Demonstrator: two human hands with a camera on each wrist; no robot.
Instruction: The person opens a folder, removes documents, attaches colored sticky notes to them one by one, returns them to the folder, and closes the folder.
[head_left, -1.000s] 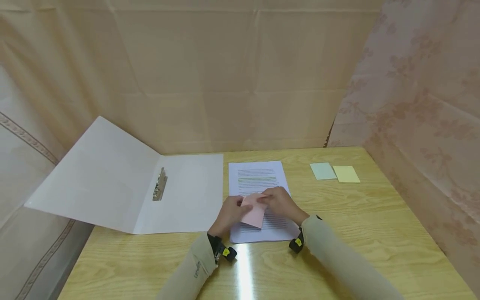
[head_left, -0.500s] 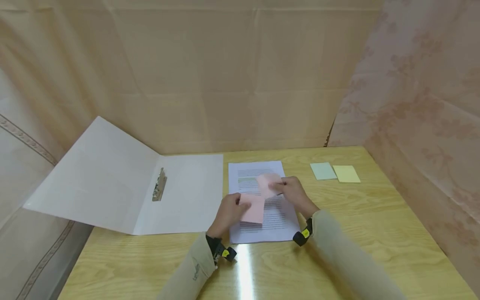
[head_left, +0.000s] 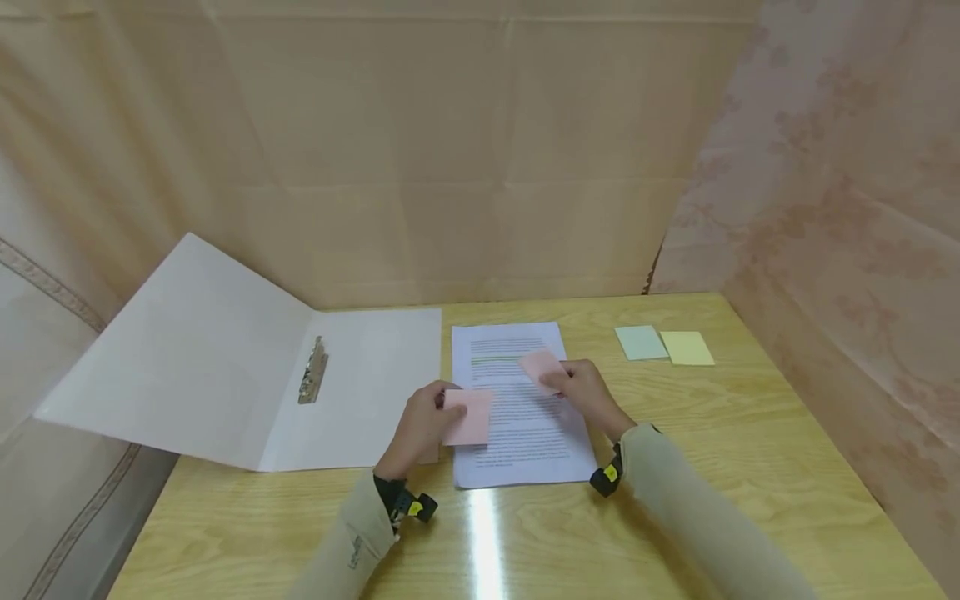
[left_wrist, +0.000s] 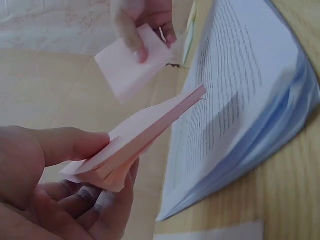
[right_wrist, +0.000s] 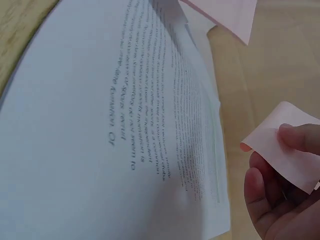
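My left hand (head_left: 420, 423) pinches a thick pink sticky note pad (head_left: 468, 418) between thumb and fingers, over the left edge of the printed papers. In the left wrist view the layered edge of the pad (left_wrist: 150, 130) shows, with a few lower sheets splayed. A single pink sticky note (head_left: 542, 368) is pinched in my right hand (head_left: 591, 392), above the right side of the paper stack (head_left: 517, 425). One edge of that note (right_wrist: 287, 132) curls slightly in the right wrist view. A line near the top of the upper page is highlighted in yellow-green.
An open white folder (head_left: 375, 358) with a metal clip (head_left: 313, 371) lies to the left, its cover raised against the curtain. Light green (head_left: 641, 342) and yellow (head_left: 687, 348) sticky note pads lie at the right on the wooden table (head_left: 712, 467).
The right hand has peeled a note off the pink pad and drawn it up and right. The left hand has moved left with the pad, so the hands are further apart.
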